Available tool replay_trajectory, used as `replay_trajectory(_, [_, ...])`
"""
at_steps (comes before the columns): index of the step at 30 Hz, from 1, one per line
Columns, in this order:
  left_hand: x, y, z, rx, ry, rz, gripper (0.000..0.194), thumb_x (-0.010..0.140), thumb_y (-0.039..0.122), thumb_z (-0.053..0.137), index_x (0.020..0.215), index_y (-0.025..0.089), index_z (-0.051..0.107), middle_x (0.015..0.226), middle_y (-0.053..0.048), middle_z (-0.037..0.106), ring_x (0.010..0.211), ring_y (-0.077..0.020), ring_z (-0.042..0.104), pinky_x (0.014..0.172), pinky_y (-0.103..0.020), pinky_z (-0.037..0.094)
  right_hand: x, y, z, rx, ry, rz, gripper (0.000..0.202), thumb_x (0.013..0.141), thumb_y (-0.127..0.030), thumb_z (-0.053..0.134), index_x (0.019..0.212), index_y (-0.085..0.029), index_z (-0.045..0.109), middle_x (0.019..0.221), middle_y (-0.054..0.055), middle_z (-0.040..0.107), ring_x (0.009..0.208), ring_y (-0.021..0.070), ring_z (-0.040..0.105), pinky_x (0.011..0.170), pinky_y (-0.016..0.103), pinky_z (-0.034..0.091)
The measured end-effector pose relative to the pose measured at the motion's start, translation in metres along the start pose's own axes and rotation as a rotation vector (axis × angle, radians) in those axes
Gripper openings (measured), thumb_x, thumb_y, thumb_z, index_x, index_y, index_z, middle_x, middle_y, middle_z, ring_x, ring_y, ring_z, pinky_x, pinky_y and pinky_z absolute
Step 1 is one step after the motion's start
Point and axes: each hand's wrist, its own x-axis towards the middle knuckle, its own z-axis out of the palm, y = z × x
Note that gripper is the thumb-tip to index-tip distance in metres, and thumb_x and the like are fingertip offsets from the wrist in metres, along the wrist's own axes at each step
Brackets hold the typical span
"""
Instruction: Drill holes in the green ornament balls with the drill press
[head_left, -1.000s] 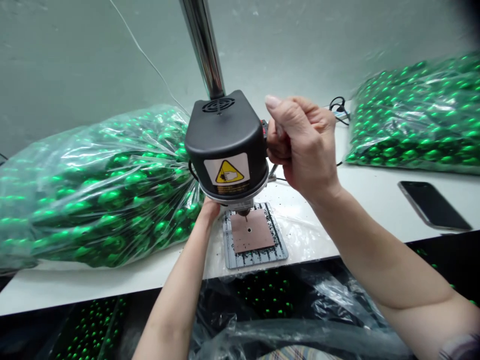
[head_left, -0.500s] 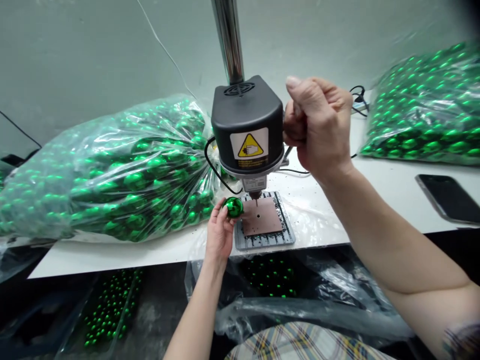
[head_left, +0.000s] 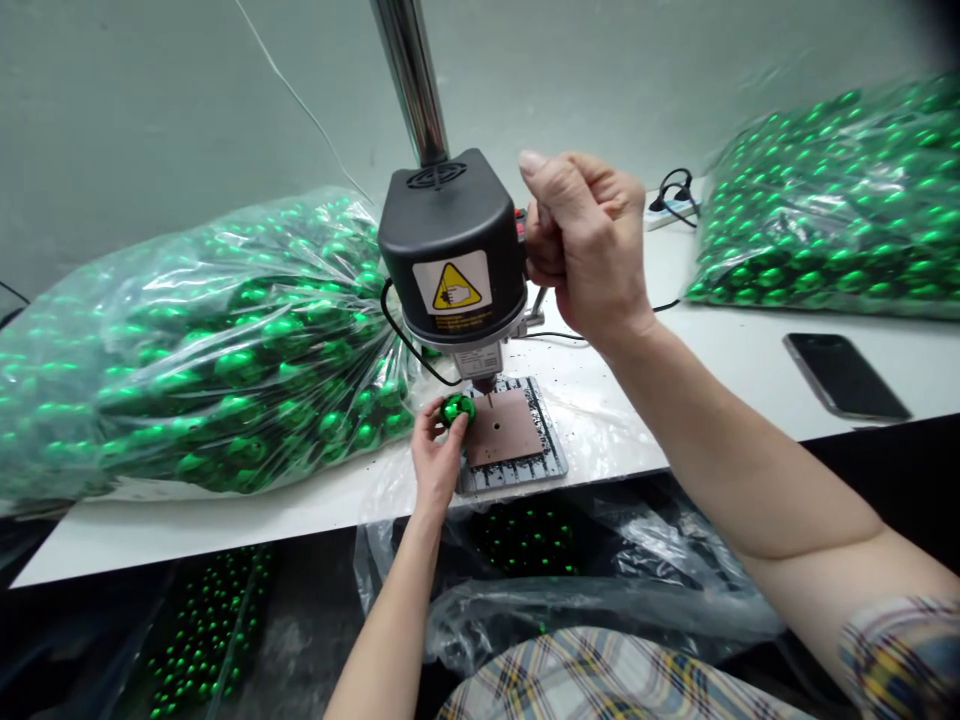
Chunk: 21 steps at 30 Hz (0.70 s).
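My left hand pinches a shiny green ball between thumb and fingers, at the left edge of the brown board with a dark hole. This board lies on the slotted metal base of a small black drill press. The thin drill bit points down above the board, just right of the ball and apart from it. Raised at the machine's right side, my right hand is closed in a fist round the drill press handle, which the fingers mostly hide.
Clear bags of green balls stand on the white table: a large bag at left, another bag at right. A phone lies at right, near a power strip. More green balls sit below the table edge. Dark shavings litter the base.
The view has shifted, so the machine and table things appear farther left. My left hand still holds the green ball beside the bit, its thumb now farther round the ball. My right fist stays at the handle.
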Motion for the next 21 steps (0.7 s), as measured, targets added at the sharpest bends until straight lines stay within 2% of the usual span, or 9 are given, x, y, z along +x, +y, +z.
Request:
replay_trajectory(2, [0.002,0.002,-0.005,-0.045,0.107,-0.034,0.055,0.075,0.048,0.083,0.117,0.020,0.063,0.100,-0.006,0.073,0.094,-0.0182,0.070,0.087,-0.031,0.053,-0.001,-0.002,0.001,0.020,0.008,-0.003,0.066,0.071,-0.071,0.076,0.054,-0.024,0.033,0.046,-0.007,0.030,0.039,0.0062,0.022,0.035,0.028,0.014])
replay_trajectory(3, [0.002,0.004,-0.007,-0.069,0.122,-0.055,0.056,0.075,0.050,0.083,0.117,0.020,0.062,0.098,-0.006,0.074,0.093,-0.0180,0.070,0.087,-0.031,0.053,-0.002,-0.002,0.001,0.030,0.010,-0.002,0.065,0.072,-0.069,0.077,0.054,-0.024,0.033,0.046,-0.007,0.030,0.039,0.0060,0.022,0.035,0.029,0.014])
replay_trajectory(7, [-0.004,0.005,-0.005,-0.131,-0.022,-0.112,0.058,0.073,0.051,0.084,0.117,0.021,0.062,0.102,-0.007,0.075,0.095,-0.0184,0.070,0.087,-0.031,0.053,0.000,-0.003,0.002,0.058,0.019,0.023,0.059,0.076,-0.057,0.080,0.054,-0.023,0.037,0.047,-0.008,0.032,0.039,0.0051,0.022,0.036,0.029,0.014])
replay_trajectory(9, [-0.010,0.003,-0.001,-0.122,-0.079,-0.118,0.058,0.073,0.050,0.085,0.117,0.021,0.062,0.104,-0.007,0.075,0.096,-0.0185,0.070,0.088,-0.032,0.053,0.004,0.000,0.002,0.033,0.024,0.049,0.057,0.078,-0.057,0.077,0.057,-0.024,0.036,0.047,-0.008,0.030,0.041,0.0053,0.020,0.037,0.029,0.014])
replay_trajectory(12, [-0.019,0.000,0.004,-0.059,-0.096,-0.087,0.054,0.074,0.048,0.084,0.115,0.020,0.063,0.106,-0.008,0.074,0.097,-0.0194,0.070,0.089,-0.033,0.053,0.008,0.002,0.002,-0.045,0.018,0.069,0.059,0.080,-0.063,0.073,0.059,-0.025,0.032,0.047,-0.008,0.029,0.043,0.0062,0.019,0.038,0.029,0.016])
replay_trajectory(15, [-0.022,0.001,0.010,-0.001,-0.121,-0.013,0.048,0.077,0.045,0.082,0.114,0.021,0.064,0.111,-0.009,0.073,0.102,-0.0210,0.069,0.093,-0.036,0.053,0.008,0.001,0.003,-0.026,0.049,0.073,0.061,0.073,-0.064,0.077,0.057,-0.026,0.032,0.047,-0.008,0.030,0.043,0.0071,0.018,0.038,0.031,0.014])
replay_trajectory(18, [-0.018,0.001,0.017,0.003,-0.145,0.012,0.047,0.079,0.044,0.081,0.115,0.020,0.063,0.112,-0.010,0.072,0.106,-0.0231,0.068,0.096,-0.038,0.053,0.006,-0.001,0.005,0.020,0.074,0.080,0.062,0.067,-0.063,0.081,0.054,-0.026,0.033,0.045,-0.008,0.029,0.042,0.0076,0.019,0.038,0.032,0.013])
replay_trajectory(21, [-0.012,-0.004,0.022,0.020,-0.143,0.023,0.047,0.077,0.041,0.082,0.115,0.020,0.063,0.113,-0.010,0.069,0.107,-0.0234,0.067,0.098,-0.039,0.051,0.006,-0.001,0.005,0.040,0.062,0.067,0.061,0.067,-0.060,0.082,0.054,-0.026,0.033,0.046,-0.008,0.027,0.041,0.0067,0.019,0.037,0.030,0.012])
